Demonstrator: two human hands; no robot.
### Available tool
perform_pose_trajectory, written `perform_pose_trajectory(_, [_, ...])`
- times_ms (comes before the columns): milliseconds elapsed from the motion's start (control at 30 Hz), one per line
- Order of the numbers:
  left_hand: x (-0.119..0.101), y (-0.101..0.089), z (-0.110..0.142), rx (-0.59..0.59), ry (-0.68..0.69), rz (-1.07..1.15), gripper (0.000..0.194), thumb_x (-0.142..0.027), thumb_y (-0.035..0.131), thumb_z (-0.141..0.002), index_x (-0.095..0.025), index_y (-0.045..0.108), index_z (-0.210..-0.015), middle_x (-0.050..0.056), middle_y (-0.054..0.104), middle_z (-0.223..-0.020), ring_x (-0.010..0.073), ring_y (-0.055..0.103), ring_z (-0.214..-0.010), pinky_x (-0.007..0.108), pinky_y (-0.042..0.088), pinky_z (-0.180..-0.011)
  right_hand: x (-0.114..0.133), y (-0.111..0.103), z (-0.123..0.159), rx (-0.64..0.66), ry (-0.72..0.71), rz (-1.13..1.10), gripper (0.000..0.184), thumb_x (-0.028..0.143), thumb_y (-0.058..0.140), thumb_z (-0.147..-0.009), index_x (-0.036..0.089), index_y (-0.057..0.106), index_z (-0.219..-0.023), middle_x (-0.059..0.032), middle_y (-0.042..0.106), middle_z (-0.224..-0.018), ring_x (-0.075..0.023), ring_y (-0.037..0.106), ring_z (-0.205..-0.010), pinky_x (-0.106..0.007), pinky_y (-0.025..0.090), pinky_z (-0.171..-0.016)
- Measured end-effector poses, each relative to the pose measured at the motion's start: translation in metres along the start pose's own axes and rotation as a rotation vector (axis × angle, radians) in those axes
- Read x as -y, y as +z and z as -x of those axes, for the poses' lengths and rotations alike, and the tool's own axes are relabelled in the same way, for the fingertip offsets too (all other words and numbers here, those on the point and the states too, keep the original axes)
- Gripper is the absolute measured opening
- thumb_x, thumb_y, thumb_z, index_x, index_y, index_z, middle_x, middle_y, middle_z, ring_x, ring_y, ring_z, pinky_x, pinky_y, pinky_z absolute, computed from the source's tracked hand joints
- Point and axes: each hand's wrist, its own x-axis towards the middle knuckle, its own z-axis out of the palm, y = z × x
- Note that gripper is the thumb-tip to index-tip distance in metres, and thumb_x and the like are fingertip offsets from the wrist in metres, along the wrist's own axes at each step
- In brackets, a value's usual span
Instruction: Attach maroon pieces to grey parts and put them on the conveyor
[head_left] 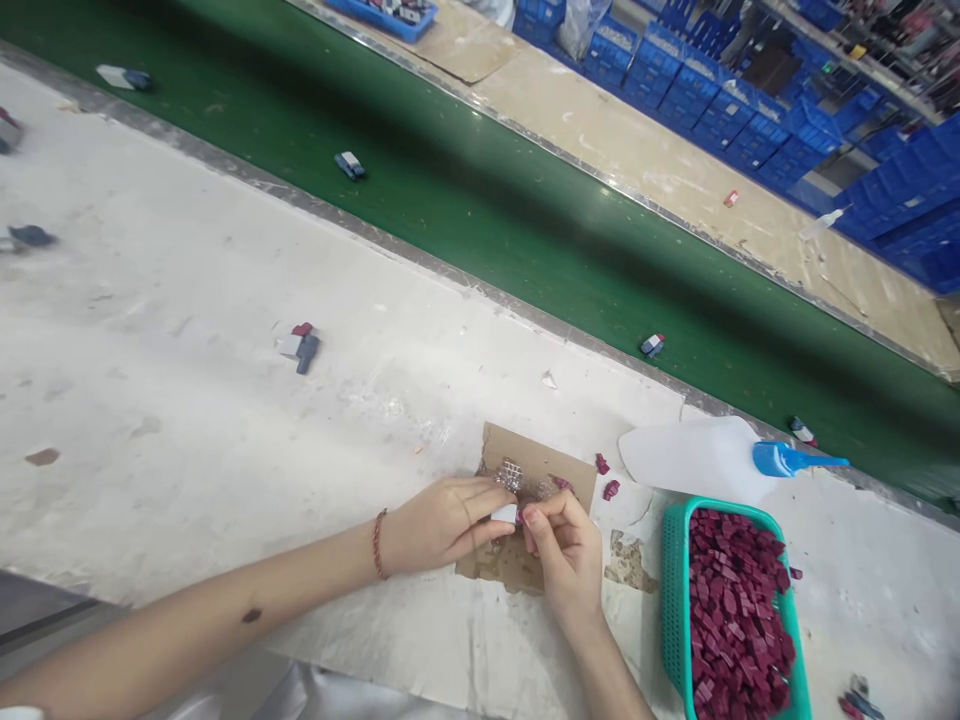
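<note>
My left hand (442,522) is closed on a small white block (504,513), held between the fingers and thumb. At its right end my right hand (564,548) pinches a small maroon piece (520,517), mostly hidden by the fingertips; whether the two parts touch I cannot tell. Both hands are above a stained cardboard piece (540,462) with glossy, clear residue on it. Two loose maroon pieces (611,490) lie just right of the cardboard. To the right, a green basket (675,600) holds many maroon pieces (739,610).
A white bottle (690,455) with a blue nozzle (795,460) lies behind the basket. Beyond the table edge runs a green conveyor belt (480,220) carrying several small toy-like assemblies (349,165). Another assembly (301,346) rests on the white table (187,400). Blue crates (675,80) are stacked at the back.
</note>
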Motion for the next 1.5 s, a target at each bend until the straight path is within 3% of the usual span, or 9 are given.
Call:
perform_pose_trajectory(300, [-0.006, -0.006, -0.002, -0.071, 0.016, 0.032, 0.047, -0.042, 0.022, -0.104, -0.015, 0.056, -0.087, 0.004, 0.065, -0.065, 0.0152, 0.059, -0.055, 0.024, 0.043, -0.054, 0.008, -0.012, -0.001, 0.147, -0.446, 0.583, 0.037, 0.029, 0.029, -0.104, 0.022, 0.048, -0.074, 0.0, 0.052, -0.066, -0.0162, 0.05, -0.062, -0.027, 0.037, -0.057])
perform_pose_trajectory(467, [-0.003, -0.006, -0.002, -0.038, 0.036, 0.047, 0.049, -0.046, 0.022, -0.104, -0.017, 0.056, -0.083, 0.003, 0.061, -0.062, 0.0154, 0.057, -0.053, 0.025, 0.04, -0.052, 0.01, -0.009, 0.0, 0.206, -0.398, 0.56, 0.038, 0.031, 0.027, -0.105, 0.023, 0.042, -0.071, 0.0017, 0.049, -0.065, -0.0146, 0.05, -0.06, -0.025, 0.037, -0.055])
perform_pose_trajectory(633, [-0.003, -0.008, -0.004, -0.011, 0.049, 0.072, 0.049, -0.046, 0.022, -0.103, -0.016, 0.058, -0.089, 0.006, 0.066, -0.07, 0.0173, 0.06, -0.061, 0.026, 0.044, -0.058, 0.013, -0.013, 0.0, 0.167, -0.392, 0.522, 0.038, 0.033, 0.032, -0.104, 0.022, 0.051, -0.072, 0.0011, 0.055, -0.065, -0.0147, 0.055, -0.06, -0.024, 0.041, -0.055])
perform_pose_trajectory(767, [0.0, -0.018, -0.012, -0.038, -0.097, 0.031, 0.037, -0.04, 0.029, -0.103, -0.017, 0.058, -0.108, 0.01, 0.07, -0.094, 0.0207, 0.066, -0.081, 0.029, 0.05, -0.071, 0.009, -0.027, 0.001, -0.084, -0.308, 0.448, 0.022, 0.032, 0.045, -0.099, 0.021, 0.062, -0.09, -0.0019, 0.066, -0.076, -0.0166, 0.062, -0.064, -0.025, 0.047, -0.058])
perform_pose_trajectory(900, [0.03, -0.038, -0.043, -0.154, -0.225, -0.111, 0.029, -0.035, 0.037, -0.1, -0.019, 0.057, -0.116, 0.01, 0.069, -0.103, 0.0232, 0.065, -0.092, 0.035, 0.052, -0.081, 0.001, -0.039, 0.002, -0.348, -0.324, 0.413, 0.013, 0.024, 0.052, -0.093, 0.021, 0.063, -0.09, -0.0029, 0.067, -0.078, -0.0173, 0.062, -0.066, -0.026, 0.049, -0.058])
perform_pose_trajectory(1033, [0.08, -0.067, -0.1, -0.287, -0.234, -0.362, 0.03, -0.025, 0.039, -0.096, -0.017, 0.058, -0.118, 0.011, 0.067, -0.115, 0.0249, 0.06, -0.108, 0.04, 0.047, -0.097, -0.001, -0.038, 0.004, -0.29, -0.412, 0.393, 0.014, 0.017, 0.052, -0.09, 0.022, 0.063, -0.085, -0.0007, 0.065, -0.074, -0.0158, 0.06, -0.065, -0.025, 0.048, -0.059])
perform_pose_trajectory(1167, [0.119, -0.086, -0.147, -0.358, -0.254, -0.416, 0.038, -0.018, 0.035, -0.092, -0.01, 0.057, -0.123, 0.017, 0.063, -0.122, 0.0289, 0.053, -0.118, 0.046, 0.039, -0.106, 0.003, -0.031, 0.006, -0.236, -0.427, 0.367, 0.015, 0.012, 0.051, -0.089, 0.022, 0.061, -0.085, 0.0002, 0.063, -0.075, -0.0147, 0.06, -0.066, -0.023, 0.046, -0.058])
perform_pose_trajectory(1333, [0.145, -0.094, -0.159, -0.444, -0.308, -0.448, 0.039, -0.025, 0.038, -0.091, -0.013, 0.059, -0.122, 0.018, 0.055, -0.132, 0.036, 0.037, -0.134, 0.056, 0.026, -0.111, 0.015, -0.039, 0.014, -0.275, -0.378, 0.391, 0.016, 0.012, 0.049, -0.089, 0.022, 0.059, -0.082, 0.0003, 0.063, -0.075, -0.0143, 0.06, -0.067, -0.024, 0.047, -0.061])
perform_pose_trajectory(1500, [0.159, -0.117, -0.156, -0.553, -0.485, -0.48, 0.045, -0.034, 0.044, -0.092, -0.01, 0.052, -0.129, 0.018, 0.038, -0.148, 0.0378, 0.018, -0.143, 0.055, 0.013, -0.115, 0.024, -0.091, 0.035, -0.497, -0.213, 0.69, 0.014, 0.024, 0.05, -0.093, 0.022, 0.063, -0.093, -0.0062, 0.065, -0.091, -0.0207, 0.061, -0.082, -0.03, 0.048, -0.068])
